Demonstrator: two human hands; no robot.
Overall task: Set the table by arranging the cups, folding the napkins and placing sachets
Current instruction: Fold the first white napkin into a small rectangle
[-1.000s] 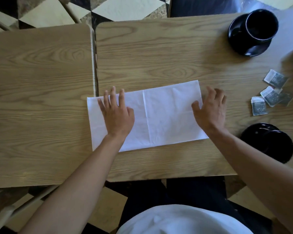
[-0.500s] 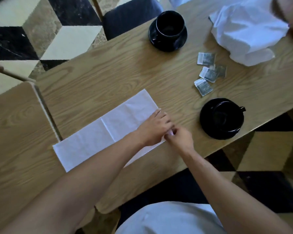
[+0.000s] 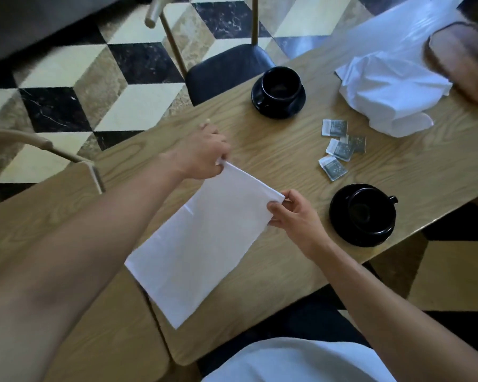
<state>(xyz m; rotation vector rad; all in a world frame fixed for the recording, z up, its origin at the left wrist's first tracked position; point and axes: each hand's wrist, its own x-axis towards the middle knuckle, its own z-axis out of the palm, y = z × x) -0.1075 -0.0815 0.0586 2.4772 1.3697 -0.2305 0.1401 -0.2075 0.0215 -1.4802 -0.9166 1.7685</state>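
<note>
Near the tabletop's (image 3: 273, 150) front edge, both hands (left (image 3: 202, 155), right (image 3: 293, 213)) now pinch the napkin's (image 3: 202, 244) lifted end corners, starting its next fold.

This looks like a café or dining room. 2 wood-grain tables stand pushed together, their tabletop (image 3: 273, 150) carrying 2 black cups on saucers (image 3: 278, 92), small sachets (image 3: 340, 148) and white napkins (image 3: 202, 244). Around them are chairs with dark seats (image 3: 229, 70) and slim brass-coloured legs, on a polished stone floor (image 3: 100, 78) patterned in black, cream and beige cubes.
</note>
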